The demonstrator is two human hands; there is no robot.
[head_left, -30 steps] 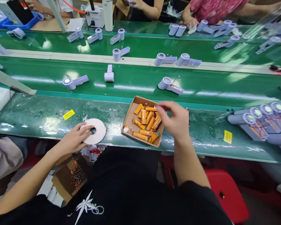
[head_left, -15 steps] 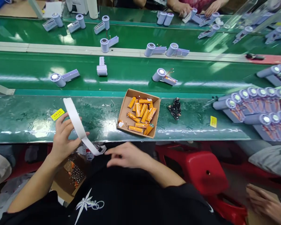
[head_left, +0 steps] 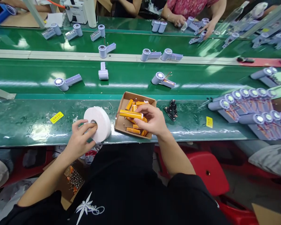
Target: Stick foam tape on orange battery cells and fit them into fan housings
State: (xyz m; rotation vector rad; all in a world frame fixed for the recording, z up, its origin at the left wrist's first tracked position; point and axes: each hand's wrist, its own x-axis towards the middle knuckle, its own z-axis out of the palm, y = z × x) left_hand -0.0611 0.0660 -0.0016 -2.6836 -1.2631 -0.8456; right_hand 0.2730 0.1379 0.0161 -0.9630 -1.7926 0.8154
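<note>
My left hand point(head_left: 83, 137) holds a white tape roll point(head_left: 100, 125) at its core, near the front edge of the green bench. Over the cardboard box point(head_left: 119, 124), my right hand point(head_left: 153, 120) pinches an orange cylindrical battery point(head_left: 128, 114) with thin wires at its left end. Several more orange batteries point(head_left: 133, 130) lie in the box, partly hidden by my hand. A black part point(head_left: 172, 110) rests on the bench right of the box.
Lavender fan-like housings point(head_left: 61, 84) stand on the green conveyor point(head_left: 126, 84), and rows of them point(head_left: 244, 118) fill the right side. Yellow labels point(head_left: 56, 117) stick to the bench. Across the line, another person's hands point(head_left: 208, 29) handle housings. A red stool point(head_left: 207, 172) is below, right.
The tape roll has turned its flat face up and come right and down with my left hand. My right hand has left the tape's loose end and lifted a battery from the box.
</note>
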